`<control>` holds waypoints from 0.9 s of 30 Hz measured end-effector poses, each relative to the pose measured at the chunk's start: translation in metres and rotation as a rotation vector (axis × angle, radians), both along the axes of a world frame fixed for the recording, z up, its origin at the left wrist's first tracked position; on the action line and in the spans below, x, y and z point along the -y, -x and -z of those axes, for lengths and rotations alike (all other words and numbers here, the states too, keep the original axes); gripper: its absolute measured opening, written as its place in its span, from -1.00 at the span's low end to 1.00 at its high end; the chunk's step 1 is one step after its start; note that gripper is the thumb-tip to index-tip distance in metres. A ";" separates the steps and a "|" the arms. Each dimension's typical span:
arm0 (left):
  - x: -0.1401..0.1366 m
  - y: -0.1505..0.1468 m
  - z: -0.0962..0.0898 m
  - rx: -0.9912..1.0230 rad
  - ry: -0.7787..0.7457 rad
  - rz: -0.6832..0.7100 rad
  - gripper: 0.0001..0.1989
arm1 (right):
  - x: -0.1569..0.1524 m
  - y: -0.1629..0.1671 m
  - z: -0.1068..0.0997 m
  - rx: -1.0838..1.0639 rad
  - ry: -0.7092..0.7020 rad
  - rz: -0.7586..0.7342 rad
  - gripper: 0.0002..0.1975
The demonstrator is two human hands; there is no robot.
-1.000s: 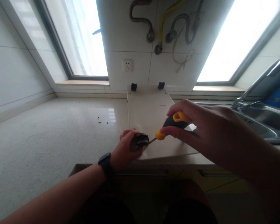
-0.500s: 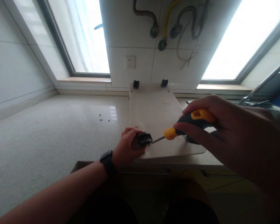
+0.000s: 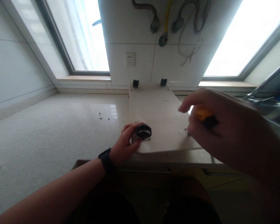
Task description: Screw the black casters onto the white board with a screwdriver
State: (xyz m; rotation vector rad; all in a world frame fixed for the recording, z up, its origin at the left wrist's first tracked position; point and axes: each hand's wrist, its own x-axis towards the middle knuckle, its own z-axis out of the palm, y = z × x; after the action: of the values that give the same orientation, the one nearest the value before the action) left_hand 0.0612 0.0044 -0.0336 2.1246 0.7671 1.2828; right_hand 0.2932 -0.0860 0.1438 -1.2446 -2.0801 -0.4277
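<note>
My left hand [image 3: 127,139] grips a black caster wheel [image 3: 144,131] at the near left corner of a pale board [image 3: 157,116]. The caster's metal plate, with what looks like a screw, lies against the board. To the right, my right hand [image 3: 210,124] is closed around a yellow and black screwdriver [image 3: 204,115], lifted off the caster and blurred by motion. Below that hand, near the board's right edge, a small metal bracket [image 3: 187,132] peeks out, the rest hidden. Two more black casters, one left [image 3: 135,83] and one right [image 3: 163,82], sit at the board's far end.
Several small dark screws [image 3: 100,118] lie on the speckled countertop [image 3: 60,133] to the left. A wall socket [image 3: 130,59] and hoses [image 3: 196,18] are on the tiled wall behind. A metal sink [image 3: 276,113] stands at the right, and a drawer handle [image 3: 144,170] runs below the counter.
My right hand has pulled the screwdriver away from the left caster and turned it, so its tip no longer points there. The left hand still holds the caster, now more upright.
</note>
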 end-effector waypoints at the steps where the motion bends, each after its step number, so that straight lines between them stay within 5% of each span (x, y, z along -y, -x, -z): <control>1: 0.000 0.000 0.001 -0.006 0.009 0.000 -0.43 | -0.004 0.003 0.002 0.045 0.044 -0.032 -0.87; 7: 0.002 0.002 0.009 -0.056 0.015 0.016 -0.21 | -0.040 0.021 0.026 0.266 0.470 -0.119 -0.54; 10: 0.003 0.001 0.012 -0.135 -0.042 -0.047 -0.08 | -0.055 0.032 0.037 0.294 0.574 -0.106 -0.55; 17: 0.003 0.003 0.015 -0.279 -0.126 -0.083 -0.14 | -0.057 0.045 0.055 0.194 0.613 0.017 -0.64; 27: 0.006 0.001 0.012 -0.290 -0.109 -0.112 -0.19 | -0.065 0.038 0.057 0.044 0.709 -0.100 -0.71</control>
State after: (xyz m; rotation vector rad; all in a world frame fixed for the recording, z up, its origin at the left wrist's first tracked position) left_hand 0.0601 -0.0015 -0.0451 2.4199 0.9678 1.1054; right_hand 0.2553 -0.0211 0.0863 -1.5031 -2.4109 0.3732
